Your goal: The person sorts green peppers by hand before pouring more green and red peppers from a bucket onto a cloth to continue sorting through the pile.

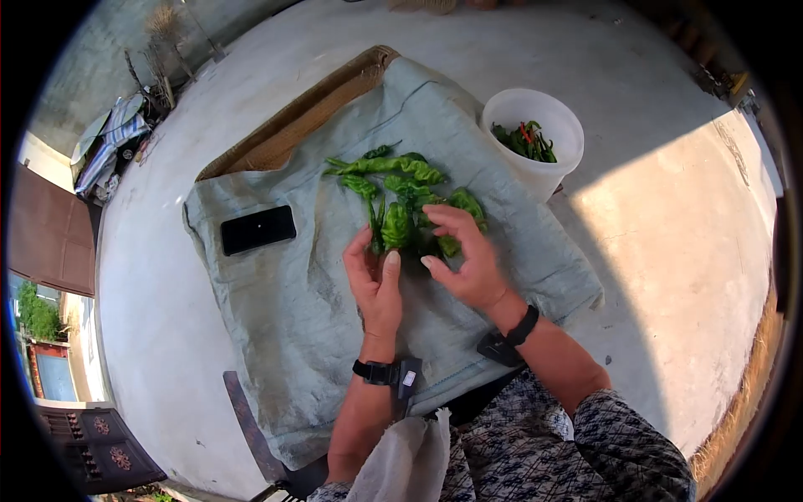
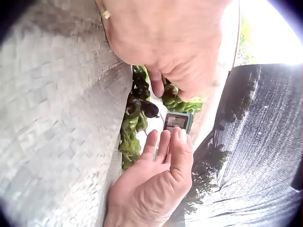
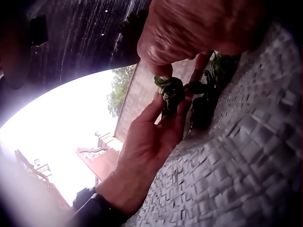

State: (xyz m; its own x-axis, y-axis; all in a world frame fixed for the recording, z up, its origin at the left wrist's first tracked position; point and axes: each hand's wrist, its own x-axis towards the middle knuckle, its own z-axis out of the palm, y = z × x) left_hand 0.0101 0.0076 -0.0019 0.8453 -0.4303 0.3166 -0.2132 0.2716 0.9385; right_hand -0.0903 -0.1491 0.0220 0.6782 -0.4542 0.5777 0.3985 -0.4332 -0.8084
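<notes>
Both hands are over a heap of green peppers on a pale grey-green woven sheet (image 1: pixel 309 335). My left hand (image 1: pixel 376 280) lies at the heap's near left edge, thumb and loosely extended fingers apart. Just past its thumb tip is a wrinkled green pepper (image 1: pixel 396 226); in the right wrist view a pepper (image 3: pixel 171 92) shows between this hand's thumb and fingers. My right hand (image 1: pixel 470 263) arches over the near right side, thumb well apart from its bent fingers. Under it a green pepper (image 1: pixel 449 245) is partly hidden. More peppers (image 1: pixel 414 171) lie beyond.
A white bucket (image 1: pixel 562 138) with dark green and red peppers stands at the far right. A black phone (image 1: pixel 258 230) lies on the sheet's left. A brown woven edge (image 1: pixel 293 117) shows at the back, with concrete floor (image 1: pixel 150 318) around.
</notes>
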